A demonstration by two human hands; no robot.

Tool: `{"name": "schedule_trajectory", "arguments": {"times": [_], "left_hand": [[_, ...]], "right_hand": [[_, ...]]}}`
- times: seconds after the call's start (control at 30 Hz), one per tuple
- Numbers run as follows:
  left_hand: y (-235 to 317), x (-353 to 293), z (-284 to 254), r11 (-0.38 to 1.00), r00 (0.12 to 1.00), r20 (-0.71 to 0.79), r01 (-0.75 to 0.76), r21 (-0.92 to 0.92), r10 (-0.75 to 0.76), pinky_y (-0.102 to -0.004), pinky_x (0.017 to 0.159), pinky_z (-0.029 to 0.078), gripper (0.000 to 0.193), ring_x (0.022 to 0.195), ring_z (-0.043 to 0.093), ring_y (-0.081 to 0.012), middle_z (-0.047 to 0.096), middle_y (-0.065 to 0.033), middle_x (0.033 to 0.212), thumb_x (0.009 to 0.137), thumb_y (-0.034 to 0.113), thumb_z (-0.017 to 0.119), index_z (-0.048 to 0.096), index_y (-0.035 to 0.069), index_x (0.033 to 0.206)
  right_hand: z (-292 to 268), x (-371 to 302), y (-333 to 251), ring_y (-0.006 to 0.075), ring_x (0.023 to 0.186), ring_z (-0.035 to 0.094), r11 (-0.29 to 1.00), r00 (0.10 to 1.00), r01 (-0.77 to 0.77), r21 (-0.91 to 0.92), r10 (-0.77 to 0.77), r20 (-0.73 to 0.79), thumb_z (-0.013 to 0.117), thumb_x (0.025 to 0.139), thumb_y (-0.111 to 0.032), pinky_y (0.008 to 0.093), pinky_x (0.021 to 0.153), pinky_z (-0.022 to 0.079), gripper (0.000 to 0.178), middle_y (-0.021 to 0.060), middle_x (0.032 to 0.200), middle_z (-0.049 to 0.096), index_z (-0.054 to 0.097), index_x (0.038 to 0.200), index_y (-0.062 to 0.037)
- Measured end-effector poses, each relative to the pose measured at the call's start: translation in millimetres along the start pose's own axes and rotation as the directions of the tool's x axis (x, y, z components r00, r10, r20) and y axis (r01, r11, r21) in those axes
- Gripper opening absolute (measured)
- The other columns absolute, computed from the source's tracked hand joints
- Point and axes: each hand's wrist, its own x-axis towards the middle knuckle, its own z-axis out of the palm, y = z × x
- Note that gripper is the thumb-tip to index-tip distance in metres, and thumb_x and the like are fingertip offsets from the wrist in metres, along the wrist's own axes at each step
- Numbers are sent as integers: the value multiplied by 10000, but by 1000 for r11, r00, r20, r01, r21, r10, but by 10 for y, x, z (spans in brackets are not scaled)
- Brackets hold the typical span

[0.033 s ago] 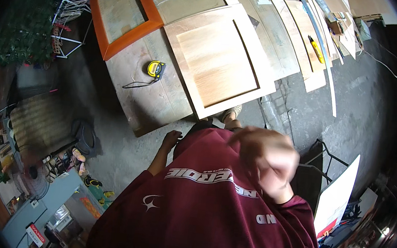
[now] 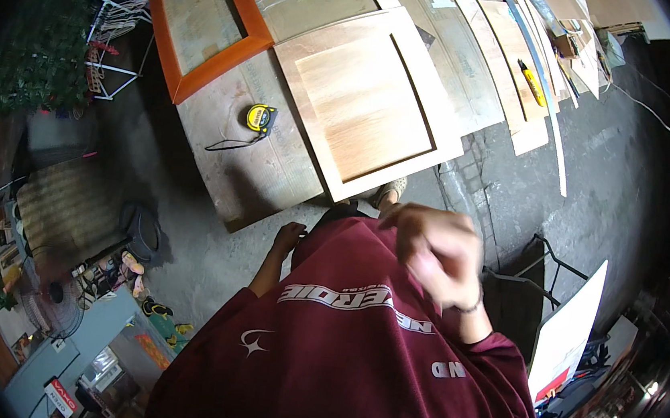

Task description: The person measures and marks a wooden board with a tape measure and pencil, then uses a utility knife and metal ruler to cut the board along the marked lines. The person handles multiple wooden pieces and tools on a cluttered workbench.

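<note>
My right hand [image 2: 435, 255] is raised close to the camera in front of my maroon shirt [image 2: 353, 356]. It is blurred, its fingers look bent, and I see nothing in it. My left hand [image 2: 288, 237] hangs at my side with loose fingers and holds nothing. It is just short of the near edge of a plywood sheet [image 2: 234, 167] on the floor. A light wooden framed door panel [image 2: 366, 99] lies ahead of my foot [image 2: 389, 190]. A yellow tape measure [image 2: 261, 117] rests on the plywood.
An orange-framed panel [image 2: 208, 23] lies at the far left, and several boards and strips [image 2: 479, 54] with a yellow knife [image 2: 531, 81] at the far right. A white board [image 2: 569, 328] and a black stand [image 2: 543, 265] are on my right. Clutter and shoes [image 2: 135, 278] sit on my left.
</note>
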Motion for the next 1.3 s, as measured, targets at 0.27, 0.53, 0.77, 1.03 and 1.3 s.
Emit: {"name": "schedule_trajectory", "arguments": {"times": [0.27,0.53,0.77,1.03,1.3], "left_hand": [[-383,423,133,998,998,22,-63,-17,63,-335,751,533,373,868,674,-180,738,-106,996,920,322,636,726,5,1095],[128,327,870,959,993,-42,-99,266,114,-356,830,541,387,951,703,-219,752,-141,1062,956,345,610,725,15,1119],[171,247,1450,897,974,-103,-143,419,204,-392,883,531,415,1011,707,-308,739,-187,1104,981,359,565,706,8,1151],[570,242,2042,855,943,-164,-179,487,291,-407,889,529,412,1027,700,-344,733,-198,1108,978,342,564,697,-4,1158],[674,234,2452,901,934,-262,-116,419,243,-412,889,532,427,1054,697,-338,730,-200,1110,950,360,578,696,-1,1145]], "right_hand": [[-349,-1087,1708,338,631,620,608,680,-709,-357,724,-118,611,1015,-417,415,624,485,470,220,711,639,661,872,27],[-1088,-3876,3549,357,699,715,316,354,-935,-162,851,-388,581,976,-416,445,663,557,455,214,765,716,705,920,18],[-1656,-5041,3619,202,527,658,42,-17,-972,233,969,-246,574,981,-348,341,476,515,386,124,684,694,701,947,16],[-2361,-4535,3801,169,510,616,296,189,-909,293,920,-345,544,1040,-331,311,479,470,386,101,692,680,697,999,20],[-2703,-4260,3823,150,510,588,336,259,-906,257,921,-291,541,1050,-332,298,482,466,391,95,685,670,696,1009,24]]}}
